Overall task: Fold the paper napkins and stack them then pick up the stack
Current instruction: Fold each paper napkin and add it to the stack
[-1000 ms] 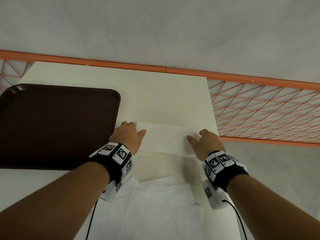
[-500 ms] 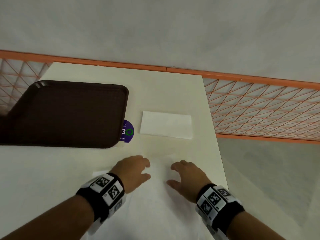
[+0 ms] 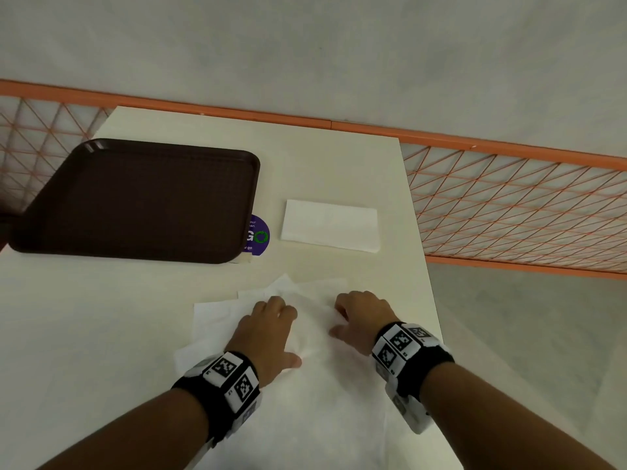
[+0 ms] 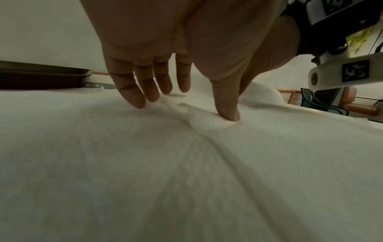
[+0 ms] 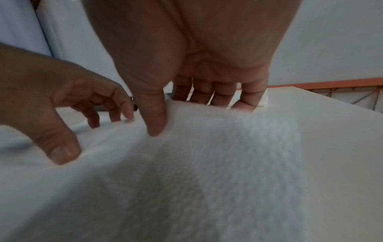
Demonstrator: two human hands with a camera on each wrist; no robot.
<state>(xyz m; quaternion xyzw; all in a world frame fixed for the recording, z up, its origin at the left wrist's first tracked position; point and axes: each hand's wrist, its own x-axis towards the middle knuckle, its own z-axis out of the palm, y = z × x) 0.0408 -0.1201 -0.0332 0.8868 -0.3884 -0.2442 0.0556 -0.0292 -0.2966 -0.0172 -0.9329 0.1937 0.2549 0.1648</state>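
White folded napkin (image 3: 329, 225) now lies alone beside the tray (image 3: 135, 201); both hands have dropped back to the loose napkins (image 3: 315, 385). Left hand (image 3: 268, 334) presses spread fingers; right hand (image 3: 361, 317) pinches the top sheet near the table edge (image 3: 429, 300).

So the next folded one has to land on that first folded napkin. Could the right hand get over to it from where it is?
Probably yes: bare table lies between the right hand and the folded napkin, with nothing between.
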